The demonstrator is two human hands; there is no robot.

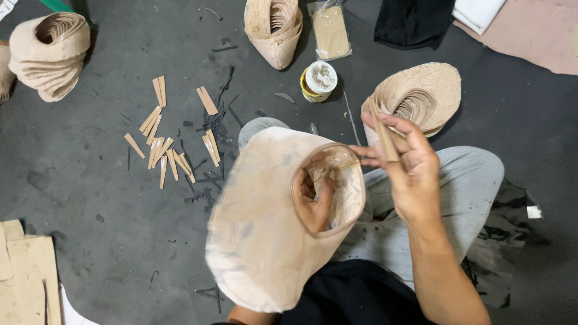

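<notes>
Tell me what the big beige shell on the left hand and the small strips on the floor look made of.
Beige shell: probably thin synthetic leather or stiff fabric; matte, mottled, curving without creasing. Strips: look like the same tan sheet cut into narrow pieces, flat and dull; possibly card. Left hand sits inside the shell.

I sit on a dark grey floor [90, 210]. The landmark is the small round tin [319, 80], yellow-walled with a pale lid. Just above it lie a clear bag [330, 31] of tan pieces and a stack of tan shoe uppers [274, 27]. To its right rests a second stack [421, 96]; far to its left, a third stack [49, 54]. Left of the tin and slightly below, tan strips [165, 141] lie scattered among black scraps [211, 129]. At the lower left corner, well apart from the tin, lie flat tan sheets [27, 277]. Black cloth [412, 21] lies above and right of it.
</notes>
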